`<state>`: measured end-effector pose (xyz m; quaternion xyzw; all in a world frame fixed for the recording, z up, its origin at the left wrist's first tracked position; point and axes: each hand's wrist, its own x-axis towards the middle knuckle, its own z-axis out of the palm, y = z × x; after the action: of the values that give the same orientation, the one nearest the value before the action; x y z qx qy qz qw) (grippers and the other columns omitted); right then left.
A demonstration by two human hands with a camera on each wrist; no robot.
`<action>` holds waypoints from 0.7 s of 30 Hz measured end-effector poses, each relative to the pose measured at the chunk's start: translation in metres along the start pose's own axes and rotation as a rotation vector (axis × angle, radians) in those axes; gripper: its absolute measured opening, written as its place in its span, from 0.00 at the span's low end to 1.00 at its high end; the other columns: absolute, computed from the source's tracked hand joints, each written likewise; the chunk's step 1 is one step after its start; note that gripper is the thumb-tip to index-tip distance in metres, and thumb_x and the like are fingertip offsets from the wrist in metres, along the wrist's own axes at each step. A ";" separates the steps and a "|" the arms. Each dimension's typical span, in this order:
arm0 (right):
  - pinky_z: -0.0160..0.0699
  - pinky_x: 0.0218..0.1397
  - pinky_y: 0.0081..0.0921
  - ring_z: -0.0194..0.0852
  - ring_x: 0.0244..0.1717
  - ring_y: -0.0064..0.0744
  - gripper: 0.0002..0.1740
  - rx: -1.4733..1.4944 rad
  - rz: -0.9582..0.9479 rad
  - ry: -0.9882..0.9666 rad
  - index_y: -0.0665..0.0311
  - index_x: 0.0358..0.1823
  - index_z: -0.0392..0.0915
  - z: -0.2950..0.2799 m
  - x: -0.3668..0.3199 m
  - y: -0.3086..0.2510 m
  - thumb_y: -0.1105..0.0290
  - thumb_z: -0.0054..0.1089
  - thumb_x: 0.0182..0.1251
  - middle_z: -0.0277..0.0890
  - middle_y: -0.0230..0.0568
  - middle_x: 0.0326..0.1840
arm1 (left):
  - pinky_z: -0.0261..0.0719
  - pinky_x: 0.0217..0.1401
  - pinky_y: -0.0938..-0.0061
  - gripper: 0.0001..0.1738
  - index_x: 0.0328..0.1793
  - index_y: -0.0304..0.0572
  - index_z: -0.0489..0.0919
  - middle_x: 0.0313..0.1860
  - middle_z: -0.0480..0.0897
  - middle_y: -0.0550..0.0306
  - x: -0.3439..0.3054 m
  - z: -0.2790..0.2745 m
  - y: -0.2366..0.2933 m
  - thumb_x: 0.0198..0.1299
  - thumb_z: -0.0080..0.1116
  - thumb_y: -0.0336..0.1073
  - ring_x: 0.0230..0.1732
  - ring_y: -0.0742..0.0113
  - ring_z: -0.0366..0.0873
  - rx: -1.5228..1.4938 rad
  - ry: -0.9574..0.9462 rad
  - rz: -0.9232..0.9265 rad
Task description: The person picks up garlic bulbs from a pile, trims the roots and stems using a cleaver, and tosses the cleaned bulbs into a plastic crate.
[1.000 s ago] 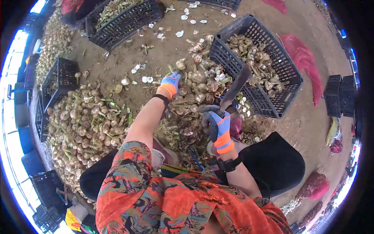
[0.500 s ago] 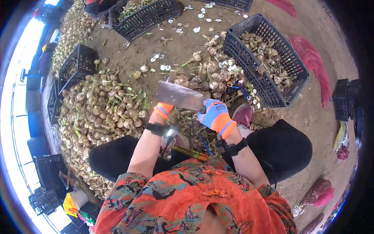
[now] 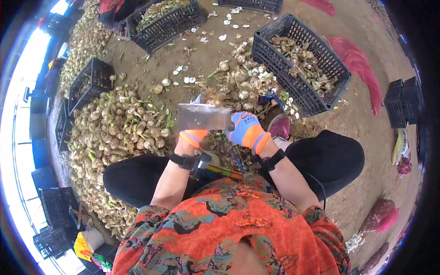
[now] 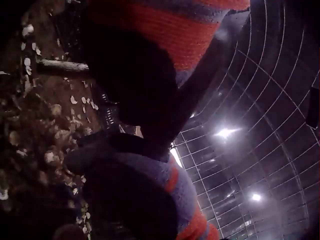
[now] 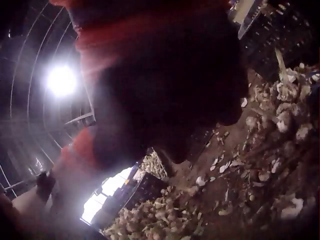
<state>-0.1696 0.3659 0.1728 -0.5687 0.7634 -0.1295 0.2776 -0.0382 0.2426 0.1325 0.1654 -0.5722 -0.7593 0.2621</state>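
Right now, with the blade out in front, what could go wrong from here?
The right hand grips a cleaver whose blade hides much of the left hand in the head view, so a slip might cut its gloved fingers. A shoe sits near the right hand; a dropped cleaver could strike that foot. Loose garlic bulbs lie just beyond the blade, so a wide stroke might nick or scatter some.

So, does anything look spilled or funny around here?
Yes, a bit. White scraps are scattered over the dirt floor, as if dropped, and a pink cloth or net lies crumpled beside the big crate. Bulbs are heaped loose on the ground, which looks messy but maybe meant. I see nothing clearly broken.
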 end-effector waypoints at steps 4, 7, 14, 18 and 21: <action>0.70 0.47 0.35 0.72 0.44 0.45 0.24 -0.023 0.002 -0.078 0.66 0.35 0.75 0.004 -0.001 -0.003 0.53 0.54 0.42 0.74 0.51 0.39 | 0.73 0.33 0.77 0.11 0.43 0.42 0.71 0.25 0.75 0.61 -0.001 -0.008 0.000 0.54 0.52 0.36 0.26 0.74 0.71 0.614 0.133 0.192; 0.71 0.42 0.31 0.74 0.37 0.41 0.20 0.448 0.274 0.068 0.68 0.32 0.75 0.056 0.026 0.076 0.58 0.57 0.42 0.76 0.50 0.35 | 0.75 0.38 0.76 0.21 0.41 0.40 0.75 0.28 0.78 0.56 -0.004 0.034 0.047 0.36 0.66 0.33 0.29 0.71 0.75 0.846 0.236 0.230; 0.67 0.32 0.26 0.62 0.21 0.24 0.04 1.391 0.196 0.145 0.64 0.31 0.70 0.021 0.014 0.023 0.73 0.46 0.55 0.69 0.29 0.22 | 0.72 0.46 0.75 0.29 0.45 0.37 0.71 0.38 0.78 0.56 0.009 -0.011 0.027 0.30 0.66 0.27 0.40 0.70 0.74 0.288 0.343 -0.034; 0.70 0.45 0.32 0.72 0.41 0.47 0.25 0.246 -0.021 -0.046 0.66 0.39 0.75 -0.007 0.001 -0.011 0.54 0.50 0.44 0.73 0.53 0.40 | 0.73 0.45 0.76 0.24 0.46 0.38 0.71 0.37 0.77 0.57 0.001 -0.021 0.007 0.37 0.63 0.29 0.39 0.69 0.74 0.994 0.139 0.197; 0.70 0.46 0.34 0.73 0.41 0.47 0.24 -0.002 -0.068 -0.045 0.66 0.38 0.75 -0.009 0.002 -0.021 0.54 0.49 0.45 0.75 0.51 0.38 | 0.73 0.43 0.74 0.13 0.49 0.41 0.70 0.37 0.76 0.58 -0.006 -0.009 0.012 0.58 0.45 0.33 0.38 0.71 0.73 -0.199 0.185 -0.165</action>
<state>-0.1583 0.3567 0.1901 -0.5972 0.7374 -0.1251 0.2896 -0.0258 0.2372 0.1407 0.2543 -0.4521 -0.8127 0.2654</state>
